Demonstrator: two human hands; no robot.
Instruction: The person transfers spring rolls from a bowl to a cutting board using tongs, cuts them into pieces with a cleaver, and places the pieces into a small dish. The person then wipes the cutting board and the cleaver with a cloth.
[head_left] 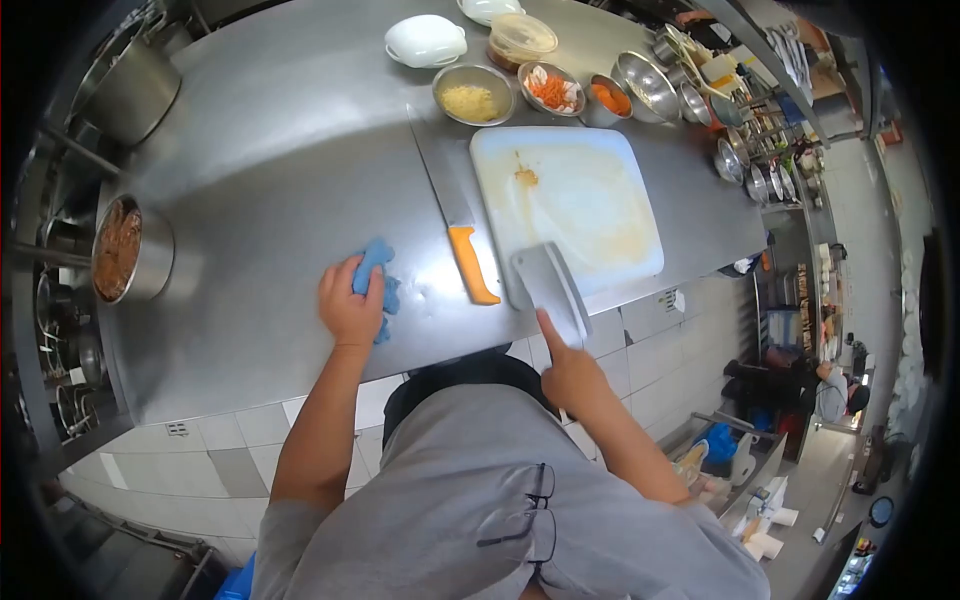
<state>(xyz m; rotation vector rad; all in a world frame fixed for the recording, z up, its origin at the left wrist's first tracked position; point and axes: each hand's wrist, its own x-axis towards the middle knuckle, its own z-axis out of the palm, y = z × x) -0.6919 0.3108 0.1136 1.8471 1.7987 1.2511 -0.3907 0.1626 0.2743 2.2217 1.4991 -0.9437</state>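
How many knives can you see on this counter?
2. An orange-handled knife lies on the counter left of the cutting board; a cleaver is in the right hand at the board's near edge. More may hide among the far utensils.

— What sort of place is this?
— A working restaurant kitchen, I'd say. Look at that long stainless steel counter (280, 150).
— And the pots?
— Big steel stockpots (135, 85) on the left, and a pot of something brown (125, 250). Small metal bowls (473, 95) of chopped ingredients stand in a row behind the white cutting board (580, 200).
— Knives too.
— A long orange-handled knife (470, 262) and a cleaver (550, 285). There are white tiles (240, 440) below the counter's edge.
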